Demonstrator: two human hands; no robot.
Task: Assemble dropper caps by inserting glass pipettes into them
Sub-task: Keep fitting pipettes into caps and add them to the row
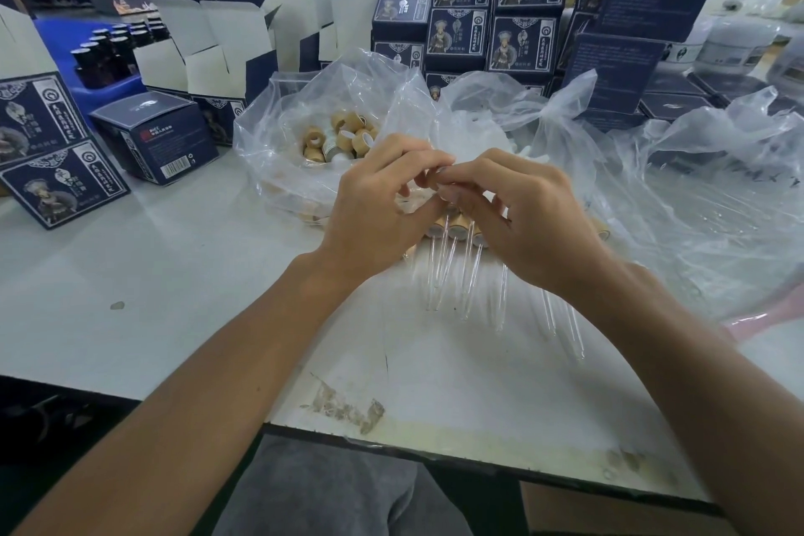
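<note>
Both hands meet fingertip to fingertip above the bench [182,274].
Your left hand [374,209] and right hand [517,213] curl their fingers together over something small; what they pinch I cannot tell; finished dropper caps [457,226] lie just under them, glass pipettes [439,274] pointing toward you; loose caps [343,135] sit in the clear bag [278,131] beyond; dark printed boxes [491,13] stand stacked behind.
</note>
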